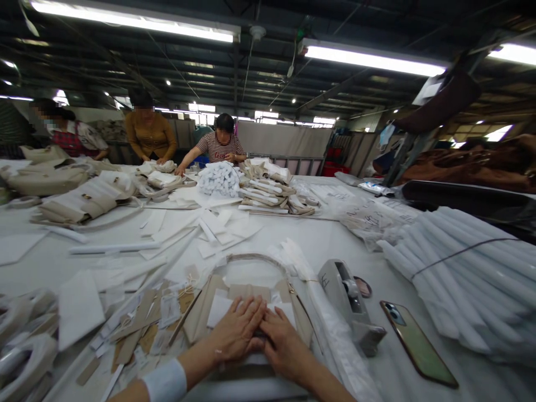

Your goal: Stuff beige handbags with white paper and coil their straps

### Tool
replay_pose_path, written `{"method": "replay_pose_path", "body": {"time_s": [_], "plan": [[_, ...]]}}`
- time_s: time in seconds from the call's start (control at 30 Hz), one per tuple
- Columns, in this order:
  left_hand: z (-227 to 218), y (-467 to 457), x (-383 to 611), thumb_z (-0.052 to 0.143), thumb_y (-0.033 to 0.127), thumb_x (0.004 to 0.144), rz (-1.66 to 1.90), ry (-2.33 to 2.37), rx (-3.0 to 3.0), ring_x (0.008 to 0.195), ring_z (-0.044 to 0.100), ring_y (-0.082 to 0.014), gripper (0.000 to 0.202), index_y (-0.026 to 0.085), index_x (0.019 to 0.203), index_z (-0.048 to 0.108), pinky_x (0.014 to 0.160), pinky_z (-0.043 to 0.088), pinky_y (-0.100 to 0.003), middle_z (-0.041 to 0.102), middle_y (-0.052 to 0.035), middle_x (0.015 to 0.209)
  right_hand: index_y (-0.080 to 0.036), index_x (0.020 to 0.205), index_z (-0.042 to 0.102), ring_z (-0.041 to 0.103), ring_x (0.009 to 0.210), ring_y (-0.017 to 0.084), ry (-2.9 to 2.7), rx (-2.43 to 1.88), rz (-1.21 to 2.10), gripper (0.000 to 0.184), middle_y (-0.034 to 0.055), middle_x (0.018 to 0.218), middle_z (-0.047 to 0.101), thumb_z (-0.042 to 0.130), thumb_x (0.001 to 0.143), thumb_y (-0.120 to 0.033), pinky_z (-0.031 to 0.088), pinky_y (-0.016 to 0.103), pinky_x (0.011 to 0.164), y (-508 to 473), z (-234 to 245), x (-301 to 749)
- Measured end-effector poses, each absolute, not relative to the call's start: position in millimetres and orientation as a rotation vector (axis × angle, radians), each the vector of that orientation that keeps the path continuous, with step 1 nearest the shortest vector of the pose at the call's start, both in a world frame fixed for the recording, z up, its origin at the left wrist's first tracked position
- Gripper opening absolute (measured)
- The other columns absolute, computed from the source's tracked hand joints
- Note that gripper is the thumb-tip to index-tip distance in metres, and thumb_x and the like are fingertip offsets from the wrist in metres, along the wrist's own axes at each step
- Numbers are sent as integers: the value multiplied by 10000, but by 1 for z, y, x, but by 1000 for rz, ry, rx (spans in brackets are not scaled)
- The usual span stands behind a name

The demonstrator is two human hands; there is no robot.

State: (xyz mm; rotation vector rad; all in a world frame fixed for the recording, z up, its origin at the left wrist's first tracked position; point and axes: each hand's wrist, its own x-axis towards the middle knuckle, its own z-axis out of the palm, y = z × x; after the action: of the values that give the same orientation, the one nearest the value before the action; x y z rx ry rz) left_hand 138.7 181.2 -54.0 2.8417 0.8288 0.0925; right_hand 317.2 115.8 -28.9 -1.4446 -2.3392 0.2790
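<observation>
A beige handbag (251, 279) lies flat on the white table (293, 240) right before me, its curved handle pointing away. White paper (220, 310) sits on its front. My left hand (237, 329) rests flat on the bag's front with fingers stretched out together. Beside it, touching, my right hand (282, 343) presses down with its fingers bent inward toward the left hand. Whether anything is pinched beneath them is hidden.
A tape dispenser (347, 301) and a phone (416, 343) lie to the right, by a bundle of white rolls (469, 273). Paper slips and card strips (138, 329) litter the left. Stacked beige bags (84, 201) and three seated people (220, 145) occupy the far side.
</observation>
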Motion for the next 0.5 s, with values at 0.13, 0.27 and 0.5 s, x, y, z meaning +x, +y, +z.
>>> {"method": "replay_pose_path", "body": {"time_s": [0.13,0.27,0.5], "plan": [[-66,177,138,445,548,904,153,875,2859,1396,169,-405,707,352,1482,89,1071,199,-645,116,-106,1564,-206,1053,675,634,982,145,-1851,-1904,361,347,41,1070,699,380,871,-197,467,255,879,137,6,340],[-62,174,139,435,545,907,178,862,2871,1380,187,-434,662,386,1472,129,1044,204,-681,142,-108,1560,-171,695,686,653,749,221,-1795,-2219,367,345,86,737,704,496,840,-419,463,310,687,173,12,350],[-63,175,139,415,541,913,188,854,2856,1378,185,-431,650,397,1471,113,1031,205,-701,136,-105,1561,-148,689,661,629,704,190,-1777,-2282,456,49,61,691,680,651,674,-194,398,261,604,199,-1,345]]}}
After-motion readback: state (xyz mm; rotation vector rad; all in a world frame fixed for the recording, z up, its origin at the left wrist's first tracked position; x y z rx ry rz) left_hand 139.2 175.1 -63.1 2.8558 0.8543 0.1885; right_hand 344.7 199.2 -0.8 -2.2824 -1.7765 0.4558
